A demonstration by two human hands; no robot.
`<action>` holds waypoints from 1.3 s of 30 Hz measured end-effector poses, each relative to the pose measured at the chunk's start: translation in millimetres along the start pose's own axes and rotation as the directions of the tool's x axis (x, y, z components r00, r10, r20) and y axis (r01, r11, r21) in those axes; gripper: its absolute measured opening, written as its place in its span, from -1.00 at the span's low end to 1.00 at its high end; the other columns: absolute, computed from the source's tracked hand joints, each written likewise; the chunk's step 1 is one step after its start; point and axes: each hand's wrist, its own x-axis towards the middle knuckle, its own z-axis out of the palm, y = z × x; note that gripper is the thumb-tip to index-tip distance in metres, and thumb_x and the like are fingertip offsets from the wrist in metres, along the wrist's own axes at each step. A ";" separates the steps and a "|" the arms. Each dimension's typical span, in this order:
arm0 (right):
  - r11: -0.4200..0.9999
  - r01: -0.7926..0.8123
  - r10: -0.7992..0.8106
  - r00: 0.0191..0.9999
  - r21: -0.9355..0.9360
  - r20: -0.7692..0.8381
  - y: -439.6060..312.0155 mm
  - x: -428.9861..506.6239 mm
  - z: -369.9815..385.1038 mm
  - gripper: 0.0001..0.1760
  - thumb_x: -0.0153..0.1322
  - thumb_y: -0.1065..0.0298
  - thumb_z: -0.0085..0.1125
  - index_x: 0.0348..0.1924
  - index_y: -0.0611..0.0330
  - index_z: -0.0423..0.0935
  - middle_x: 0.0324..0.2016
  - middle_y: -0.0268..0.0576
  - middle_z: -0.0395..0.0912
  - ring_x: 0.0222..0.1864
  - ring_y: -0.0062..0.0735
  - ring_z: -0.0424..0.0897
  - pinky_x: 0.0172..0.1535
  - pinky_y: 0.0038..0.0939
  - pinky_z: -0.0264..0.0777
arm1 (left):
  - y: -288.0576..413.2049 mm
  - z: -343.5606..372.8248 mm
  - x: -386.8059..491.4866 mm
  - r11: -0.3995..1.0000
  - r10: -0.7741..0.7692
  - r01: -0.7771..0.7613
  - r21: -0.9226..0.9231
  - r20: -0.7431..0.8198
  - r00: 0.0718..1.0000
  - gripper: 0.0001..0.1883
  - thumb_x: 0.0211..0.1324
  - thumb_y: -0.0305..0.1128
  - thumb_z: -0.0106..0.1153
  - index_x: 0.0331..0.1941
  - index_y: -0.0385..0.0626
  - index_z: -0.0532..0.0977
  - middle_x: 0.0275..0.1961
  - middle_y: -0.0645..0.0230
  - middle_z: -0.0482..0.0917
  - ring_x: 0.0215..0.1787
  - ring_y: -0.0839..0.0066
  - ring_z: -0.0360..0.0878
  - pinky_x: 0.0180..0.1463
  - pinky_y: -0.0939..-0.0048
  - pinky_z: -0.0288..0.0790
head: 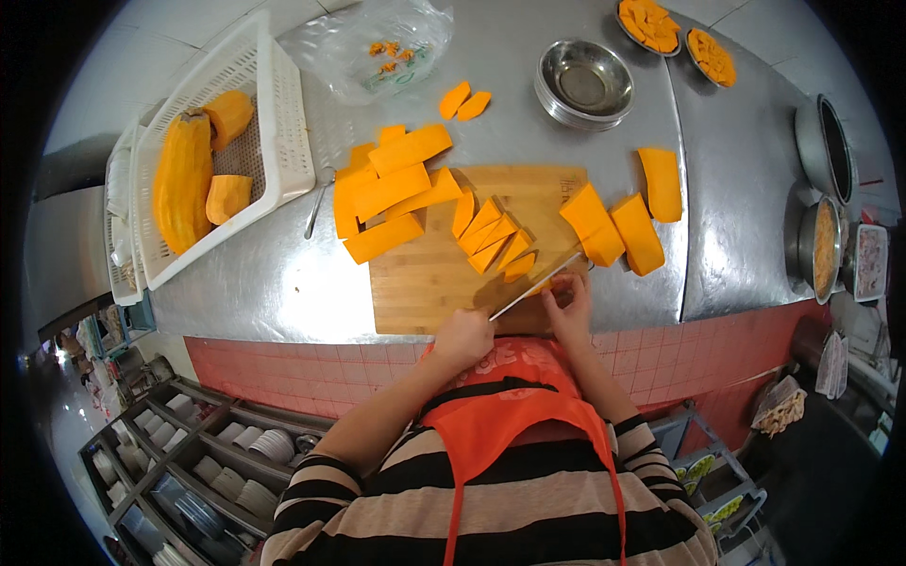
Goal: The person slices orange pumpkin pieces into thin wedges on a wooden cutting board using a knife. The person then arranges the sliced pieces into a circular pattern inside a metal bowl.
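Observation:
A kitchen knife [519,300] is in my left hand [464,338], its handle hidden in the fist. The blade slants up to the right across the wooden cutting board [417,301]. My right hand [570,308] grips a small pumpkin piece [543,286] at the blade's right side, mostly hidden by fingers and knife. Just beyond the blade lie several cut pumpkin slices [488,237]. Thick pumpkin slabs [393,191] are heaped over the board's upper left corner. More pumpkin slabs [637,233] rest at the right, one overlapping the board's edge.
A white plastic basket [290,134] at left holds a whole pumpkin [182,187] and cut chunks. Nested metal bowls [584,85] stand beyond the board, near a plastic bag [375,56] with scraps. Bowls of cut pumpkin [648,27] sit far right. A metal utensil [318,205] lies near the basket.

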 end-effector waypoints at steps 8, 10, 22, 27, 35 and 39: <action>0.947 0.287 -0.320 0.877 0.143 0.359 -4.0 29.5 -14.0 -0.54 0.21 0.54 0.29 0.00 0.20 0.53 -0.06 -0.03 0.57 -0.05 0.04 0.55 0.04 -0.17 0.47 | -42.7 -11.6 -34.5 0.959 -0.089 0.020 -0.283 -0.236 0.968 -0.78 0.18 -0.34 0.17 -0.24 -0.26 0.61 -0.44 -0.10 0.63 -0.38 -0.11 0.63 -0.26 0.01 0.52; 0.868 0.492 -0.463 0.746 0.072 0.478 -2.8 34.7 -18.8 -0.54 0.20 0.56 0.24 -0.01 0.16 0.55 -0.07 -0.01 0.57 -0.08 0.06 0.56 -0.04 -0.20 0.51 | -49.8 -18.1 -41.4 0.962 -0.103 0.040 -0.269 -0.224 0.969 -0.78 0.17 -0.34 0.18 -0.26 -0.28 0.60 -0.42 -0.09 0.63 -0.35 -0.11 0.64 -0.26 0.02 0.52; 0.901 -0.117 0.059 0.987 0.419 0.148 2.0 61.4 -14.7 -0.76 0.24 0.49 0.40 -0.31 0.23 0.50 -0.44 -0.38 0.55 -0.39 -0.65 0.52 -0.29 -0.54 0.44 | -74.4 -6.3 -57.2 0.920 -0.187 -0.003 -0.391 -0.446 0.875 -0.82 0.09 -0.43 0.18 -0.34 -0.37 0.59 -0.39 -0.13 0.65 -0.29 -0.11 0.67 -0.21 0.03 0.55; 0.944 0.008 -0.029 0.998 0.329 0.060 -32.2 96.1 1.8 -0.80 0.35 0.43 0.37 -0.29 0.29 0.52 -0.40 -0.32 0.58 -0.35 -0.64 0.55 -0.25 -0.55 0.45 | -75.8 -6.1 -53.7 0.911 -0.208 0.013 -0.413 -0.431 0.878 -0.79 0.10 -0.41 0.20 -0.30 -0.37 0.61 -0.36 -0.16 0.65 -0.27 -0.10 0.68 -0.20 0.06 0.56; 0.995 0.062 -0.039 0.964 -0.079 0.264 -21.6 64.3 10.0 -0.20 0.15 0.38 0.54 0.21 0.15 0.36 -0.12 -0.03 0.58 -0.13 -0.13 0.61 -0.03 -0.22 0.49 | -77.9 -3.7 -51.5 0.883 -0.282 0.098 -0.460 -0.349 0.894 -0.78 0.10 -0.38 0.22 -0.29 -0.36 0.62 -0.38 -0.14 0.66 -0.30 -0.10 0.68 -0.22 0.07 0.55; 0.984 0.121 -0.096 0.979 -0.134 0.181 -26.8 42.5 28.2 -0.15 0.17 0.42 0.50 0.28 0.14 0.27 -0.22 -0.03 0.57 -0.19 -0.08 0.60 -0.11 -0.18 0.48 | -72.0 -6.4 -48.8 0.870 -0.290 0.097 -0.483 -0.342 0.894 -0.78 0.11 -0.37 0.21 -0.32 -0.36 0.62 -0.39 -0.13 0.65 -0.30 -0.10 0.67 -0.23 0.05 0.54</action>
